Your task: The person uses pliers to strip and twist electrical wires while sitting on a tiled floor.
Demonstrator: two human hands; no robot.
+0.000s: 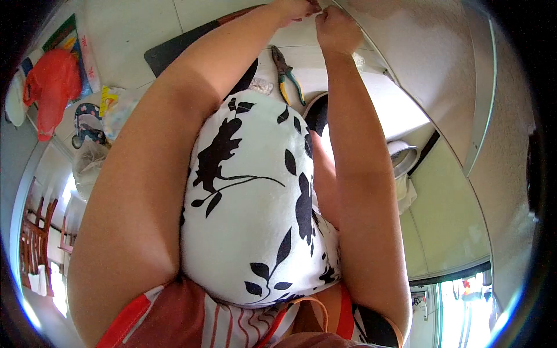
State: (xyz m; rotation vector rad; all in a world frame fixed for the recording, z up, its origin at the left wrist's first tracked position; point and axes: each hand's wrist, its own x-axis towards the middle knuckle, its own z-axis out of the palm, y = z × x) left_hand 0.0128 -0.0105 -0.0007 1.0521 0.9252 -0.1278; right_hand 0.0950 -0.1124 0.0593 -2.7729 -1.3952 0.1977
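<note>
Both my arms reach forward to the top edge of the view. My left hand [297,11] is closed, its fingertips pinched together and partly cut off by the view's edge. Right beside it, my right hand [339,32] is curled shut with its fingertips towards the left ones. Whatever sits between the fingers is too small or hidden to name. Below the hands, a pair of pliers [283,74] with yellow and green handles lies on the pale tiled floor. White cloth with black leaf prints [246,226] covers my lap between the arms.
A dark flat board [174,52] lies at the upper left. Further left are a red plastic bag [53,87], a patterned sandal [89,119] and a clear plastic bag [89,168]. A metal bowl [404,155] stands right of my right arm, near a pale panel [449,226]. Wooden chairs [38,243] show far left.
</note>
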